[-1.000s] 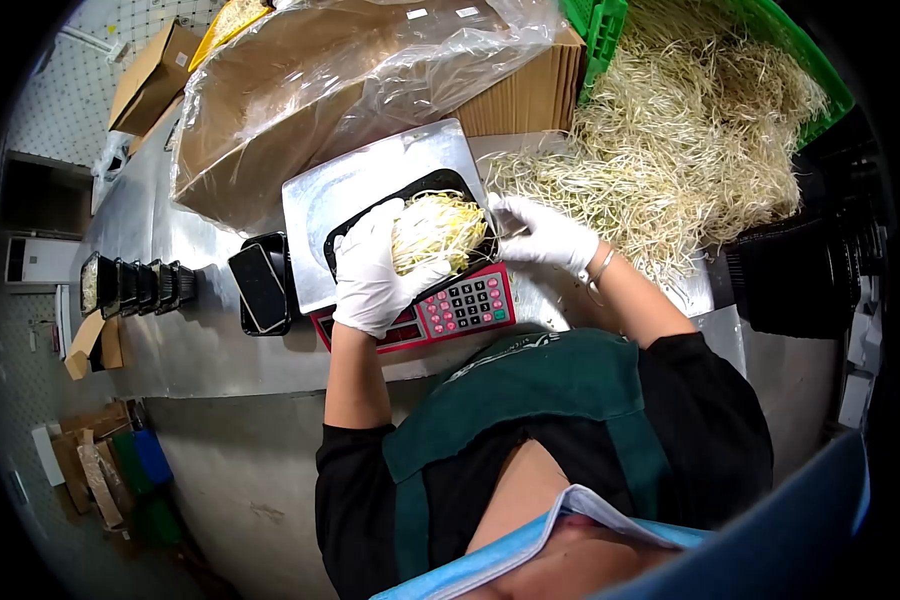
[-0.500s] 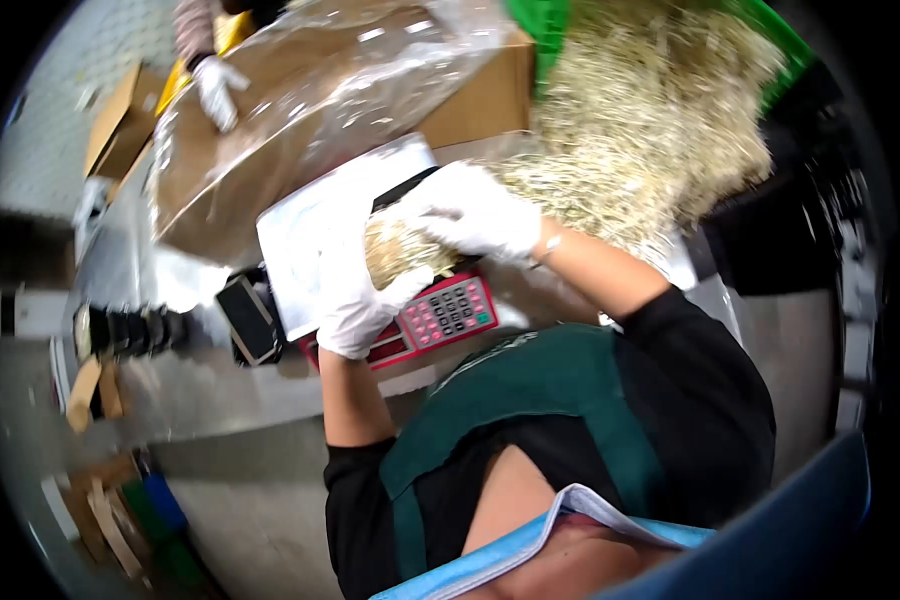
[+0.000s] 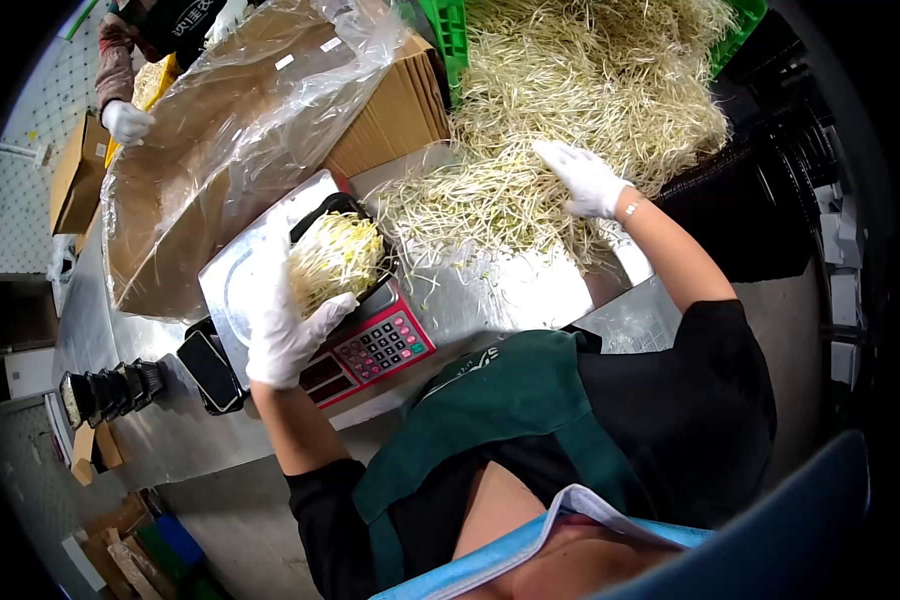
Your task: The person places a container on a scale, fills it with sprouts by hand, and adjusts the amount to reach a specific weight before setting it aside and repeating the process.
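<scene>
White-gloved, my left hand [image 3: 278,335] cups the near left side of a black tray [image 3: 375,295] heaped with bean sprouts [image 3: 338,255]. Its fingers lie along the left edge and its thumb rests at the front. The tray sits on the white plate of a red digital scale [image 3: 380,350]. My right hand [image 3: 585,182], also gloved, is over the large pile of bean sprouts [image 3: 510,190] on the metal table, fingers stretched out and nothing visibly held. Whether its underside touches the sprouts cannot be made out.
A cardboard box [image 3: 395,110] lined with clear plastic [image 3: 210,150] stands behind the scale. A green crate [image 3: 448,45] backs the pile. Left of the scale are a phone [image 3: 210,368] and stacked black trays [image 3: 115,390]. Another person's gloved hand [image 3: 128,122] is at far left.
My right hand has left the tray and moved right to the sprout pile, its fingers opening out. My left hand stays at the tray. The whole view has shifted.
</scene>
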Motion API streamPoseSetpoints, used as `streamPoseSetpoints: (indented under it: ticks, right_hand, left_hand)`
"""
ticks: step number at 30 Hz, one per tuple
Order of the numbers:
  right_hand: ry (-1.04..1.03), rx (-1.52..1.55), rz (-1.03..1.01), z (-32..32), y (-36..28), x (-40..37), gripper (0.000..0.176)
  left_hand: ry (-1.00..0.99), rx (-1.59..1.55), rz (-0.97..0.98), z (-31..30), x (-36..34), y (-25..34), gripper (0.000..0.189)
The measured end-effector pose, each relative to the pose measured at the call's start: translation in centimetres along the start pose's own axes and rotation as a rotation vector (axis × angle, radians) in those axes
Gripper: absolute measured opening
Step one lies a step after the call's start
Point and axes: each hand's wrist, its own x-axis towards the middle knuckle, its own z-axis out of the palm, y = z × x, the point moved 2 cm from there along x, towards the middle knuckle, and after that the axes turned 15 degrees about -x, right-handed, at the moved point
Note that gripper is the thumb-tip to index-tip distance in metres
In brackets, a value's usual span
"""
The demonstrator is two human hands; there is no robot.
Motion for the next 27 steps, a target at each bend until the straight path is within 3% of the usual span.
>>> streamPoseSetpoints:
  ticks: [1,2,3,4,5,6,7,9,10,11,13,15,17,21,23,25,27]
  right_hand:
    - [0.054,0.049,-0.065,-0.1,-0.1,1.4,0.092]
    - [0.073,0.067,-0.053,-0.1,0.0,3.3,0.094]
    - [0.093,0.085,-0.042,-0.1,0.2,4.9,0.096]
    - [0.095,0.086,-0.053,-0.4,0.5,5.8,0.096]
    - [0.066,0.026,-0.048,-0.8,0.8,6.6,0.099]
    - [0.039,-0.032,-0.041,-1.1,1.0,7.1,0.101]
    - [0.045,-0.027,-0.049,-1.3,0.9,6.8,0.101]
    - [-0.187,-0.044,-0.112,-1.1,0.0,5.3,0.104]
    - [-0.049,-0.144,-0.148,0.7,0.1,5.2,0.101]
    - [-0.016,-0.116,-0.138,0.7,0.2,5.0,0.075]
    - [0.108,0.010,-0.168,0.8,1.4,4.7,0.041]
    - [-0.029,0.320,0.047,-0.3,4.1,4.5,0.019]
    - [0.186,0.324,0.031,-2.4,6.0,2.0,0.020]
    - [0.201,0.228,-0.157,-3.3,1.1,-3.4,0.019]
    - [0.309,0.131,-0.225,0.4,-4.1,-4.8,0.018]
    - [0.429,-0.049,-0.248,4.9,-8.5,-4.4,0.017]
    - [0.463,0.024,-0.233,5.0,-8.0,-1.5,0.012]
  left_hand:
    - [0.049,0.044,0.105,-0.3,0.4,1.9,0.097]
    - [0.060,-0.035,-0.014,0.4,1.2,4.5,0.087]
    - [0.087,-0.078,0.225,1.6,1.9,6.0,0.087]
    - [0.053,-0.439,0.184,4.7,1.9,6.2,0.084]
    - [-0.090,-0.583,0.142,7.5,2.9,6.8,0.082]
    - [-0.215,-0.540,0.067,10.6,4.6,8.1,0.080]
    - [-0.231,-0.410,0.088,14.8,4.6,6.6,0.082]
    - [-0.163,-0.024,0.000,22.1,5.2,2.6,0.090]
    - [-0.169,0.114,-0.111,24.1,5.6,0.8,0.091]
    - [-0.210,0.175,-0.195,25.2,6.1,-0.6,0.091]
    - [-0.310,0.260,-0.226,25.9,7.1,-2.5,0.086]
    - [-0.306,0.213,-0.194,26.1,7.3,-4.3,0.086]
    - [-0.296,0.164,-0.168,25.2,6.9,-4.9,0.085]
    - [-0.154,0.036,-0.178,21.5,3.8,-3.0,0.078]
    - [-0.057,-0.268,-0.165,20.7,1.8,-3.2,0.074]
    - [-0.055,-0.288,-0.221,20.4,0.1,-1.9,0.071]
    - [-0.029,-0.624,-0.233,20.9,-1.9,-1.8,0.068]
